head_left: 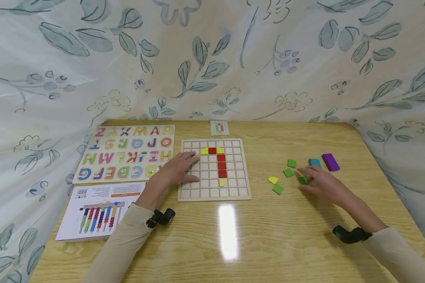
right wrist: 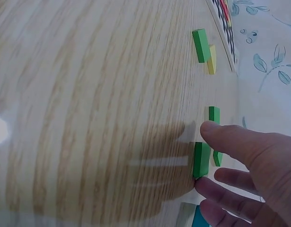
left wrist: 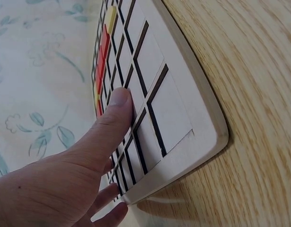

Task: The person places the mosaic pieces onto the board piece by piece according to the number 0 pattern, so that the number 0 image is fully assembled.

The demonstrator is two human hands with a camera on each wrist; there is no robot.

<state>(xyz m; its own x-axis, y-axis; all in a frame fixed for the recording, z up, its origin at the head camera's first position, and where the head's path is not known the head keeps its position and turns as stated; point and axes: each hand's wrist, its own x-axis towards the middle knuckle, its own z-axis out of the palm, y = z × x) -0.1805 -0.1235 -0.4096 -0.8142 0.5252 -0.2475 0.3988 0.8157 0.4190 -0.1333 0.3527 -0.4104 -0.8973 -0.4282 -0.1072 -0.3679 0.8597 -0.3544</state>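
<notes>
A wooden grid board (head_left: 196, 193) lies on the table, with red squares (head_left: 221, 165) and yellow quarter-round pieces (head_left: 222, 182) laid in a hooked line. My left hand (head_left: 173, 169) rests on its left side, thumb spread over the cells, the other fingers at the edge in the left wrist view. On the right, my right hand (head_left: 324, 182) reaches around a green square tile (right wrist: 201, 160). A fingertip is right at one end of that tile, while the thumb tip stands a little off the other. Several green tiles (head_left: 278, 189) and a yellow piece (head_left: 273, 180) lie nearby.
Behind the right hand are a blue block (head_left: 314, 162) and a purple block (head_left: 331, 162). A small pattern card (head_left: 220, 128) sits behind the board. To the left lie an alphabet puzzle (head_left: 127, 154) and a white box with an abacus picture (head_left: 71, 220). Floral cloth (head_left: 212, 94) hangs behind.
</notes>
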